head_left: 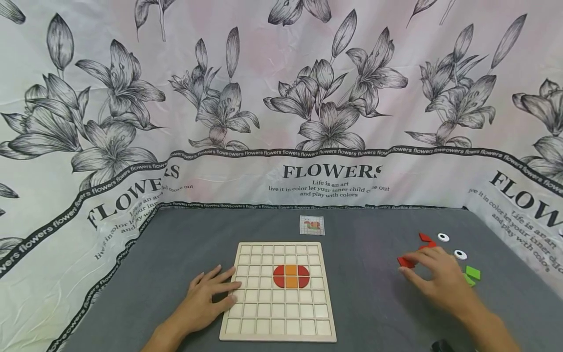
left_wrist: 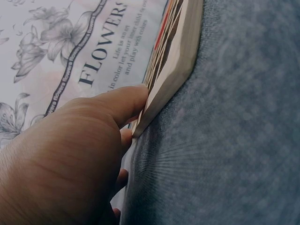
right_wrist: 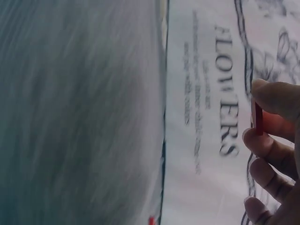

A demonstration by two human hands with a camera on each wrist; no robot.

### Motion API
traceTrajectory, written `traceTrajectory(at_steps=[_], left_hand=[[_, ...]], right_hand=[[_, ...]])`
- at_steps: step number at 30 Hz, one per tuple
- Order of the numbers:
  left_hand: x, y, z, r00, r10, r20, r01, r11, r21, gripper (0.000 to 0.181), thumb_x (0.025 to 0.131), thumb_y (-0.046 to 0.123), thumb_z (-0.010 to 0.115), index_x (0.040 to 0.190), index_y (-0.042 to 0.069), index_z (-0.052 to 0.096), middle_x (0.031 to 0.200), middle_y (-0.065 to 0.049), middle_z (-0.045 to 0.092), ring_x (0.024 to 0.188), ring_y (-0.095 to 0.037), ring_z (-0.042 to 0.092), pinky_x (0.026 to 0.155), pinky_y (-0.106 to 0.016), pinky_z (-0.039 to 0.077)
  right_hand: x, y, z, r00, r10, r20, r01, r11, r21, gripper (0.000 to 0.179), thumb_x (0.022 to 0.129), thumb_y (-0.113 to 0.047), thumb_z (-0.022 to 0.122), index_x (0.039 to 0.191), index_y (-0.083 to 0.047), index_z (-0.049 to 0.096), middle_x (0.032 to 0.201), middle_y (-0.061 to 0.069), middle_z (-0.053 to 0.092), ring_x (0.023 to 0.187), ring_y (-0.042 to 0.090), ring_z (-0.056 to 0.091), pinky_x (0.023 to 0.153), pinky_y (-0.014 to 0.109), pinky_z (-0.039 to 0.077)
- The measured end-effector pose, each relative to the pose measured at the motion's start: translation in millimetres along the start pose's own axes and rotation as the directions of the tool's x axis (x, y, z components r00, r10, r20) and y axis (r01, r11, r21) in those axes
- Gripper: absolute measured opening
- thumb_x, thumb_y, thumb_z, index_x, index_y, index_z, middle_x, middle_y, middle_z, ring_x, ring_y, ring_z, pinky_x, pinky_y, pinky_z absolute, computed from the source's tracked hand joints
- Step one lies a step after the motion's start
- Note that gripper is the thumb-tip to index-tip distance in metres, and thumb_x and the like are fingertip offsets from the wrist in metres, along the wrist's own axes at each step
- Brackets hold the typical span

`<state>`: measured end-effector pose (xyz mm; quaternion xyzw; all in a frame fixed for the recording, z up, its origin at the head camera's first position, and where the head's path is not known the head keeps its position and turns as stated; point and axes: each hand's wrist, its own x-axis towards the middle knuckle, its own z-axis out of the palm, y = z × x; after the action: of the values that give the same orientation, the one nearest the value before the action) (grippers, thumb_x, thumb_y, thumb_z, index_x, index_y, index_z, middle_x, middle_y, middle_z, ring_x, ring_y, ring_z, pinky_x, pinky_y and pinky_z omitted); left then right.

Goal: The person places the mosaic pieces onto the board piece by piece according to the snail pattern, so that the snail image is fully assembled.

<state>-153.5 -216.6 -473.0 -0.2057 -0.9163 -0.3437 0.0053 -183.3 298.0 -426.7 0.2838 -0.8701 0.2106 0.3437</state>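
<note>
Right hand point(head_left: 442, 278): your thumb and index finger meet in a narrow pinch on one red piece point(head_left: 405, 263); your other fingers bend loosely, nothing visible in them.
Red piece: over the grey cloth point(head_left: 369, 293), right of the grid board point(head_left: 278, 338) and well apart from it; can't tell its height off the cloth.
Handling: looks thin and flat edge-on, so probably light, stiff, hard; not very fragile. Surface may be smooth, could twist or slip if you catch only a corner.
Where to hold: opposite edges, as your thumb and index finger have it; leaves the flat faces free. Light pressure should do.
Left hand point(head_left: 206, 299): fingers spread, mostly straight, resting against the board's left edge; you grip nothing.
Grid board: lies flat, seems rigid and light enough to slide; rim is your best place to steady it.
On board: two orange squares point(head_left: 291, 270) stacked between red rounded pieces point(head_left: 279, 282), together an oval.
Loose by right hand: more red bits point(head_left: 424, 237), two white discs point(head_left: 443, 237) with black centres, green pieces point(head_left: 473, 272) partly behind your hand.
Card point(head_left: 312, 225): small, gridded, printed, just beyond the board's far edge.
</note>
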Motion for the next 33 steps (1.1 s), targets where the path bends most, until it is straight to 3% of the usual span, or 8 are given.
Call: traceTrajectory(at_steps=[10, 18, 27, 33], left_hand=[[0.8, -1.3, 1.8, 1.000, -0.006, -0.004, 0.006, 1.000, -0.002, 0.039, 0.093, 0.044, 0.062, 0.124, 0.023, 0.069, 0.147, -0.002, 0.043, 0.139, -0.039, 0.024, 0.103, -0.067, 0.006], [0.5, 1.4, 0.3, 1.000, 0.003, -0.006, -0.003, 1.000, 0.003, 0.038, 0.094, 0.044, 0.061, 0.125, 0.023, 0.068, 0.147, -0.003, 0.044, 0.138, -0.041, 0.025, 0.102, -0.069, 0.006], [0.3, -1.8, 1.0, 1.000, -0.009, 0.003, 0.009, 1.000, -0.001, 0.040, 0.094, 0.045, 0.061, 0.124, 0.021, 0.069, 0.147, -0.003, 0.043, 0.139, -0.040, 0.025, 0.103, -0.068, 0.006], [0.3, -2.3, 1.2, 1.000, 0.003, -0.009, -0.003, 1.000, 0.004, 0.038, 0.094, 0.045, 0.061, 0.124, 0.023, 0.069, 0.147, -0.003, 0.044, 0.138, -0.041, 0.025, 0.102, -0.068, 0.006]], right_hand=[[19.4, -42.8, 1.3, 1.000, -0.002, -0.030, 0.005, 0.994, 0.109, 0.028, 0.066, -0.014, 0.088, 0.090, -0.016, 0.074, 0.084, -0.014, 0.061, 0.081, 0.007, 0.049, 0.071, 0.034, 0.034], [34.5, -72.2, 16.0, 0.998, -0.016, -0.059, 0.025, 0.988, 0.155, 0.024, 0.079, -0.037, 0.081, 0.090, -0.017, 0.074, 0.085, -0.014, 0.062, 0.082, 0.010, 0.052, 0.070, 0.036, 0.035], [45.3, -102.7, 38.6, 0.998, -0.008, -0.066, 0.024, 0.970, 0.243, 0.021, 0.077, -0.032, 0.083, 0.090, -0.018, 0.074, 0.085, -0.016, 0.062, 0.081, 0.007, 0.052, 0.070, 0.039, 0.033], [48.4, -124.8, 57.1, 0.998, -0.025, -0.066, 0.042, 0.962, 0.269, 0.024, 0.070, -0.018, 0.087, 0.089, -0.019, 0.072, 0.085, -0.016, 0.060, 0.079, 0.008, 0.051, 0.071, 0.040, 0.034]])
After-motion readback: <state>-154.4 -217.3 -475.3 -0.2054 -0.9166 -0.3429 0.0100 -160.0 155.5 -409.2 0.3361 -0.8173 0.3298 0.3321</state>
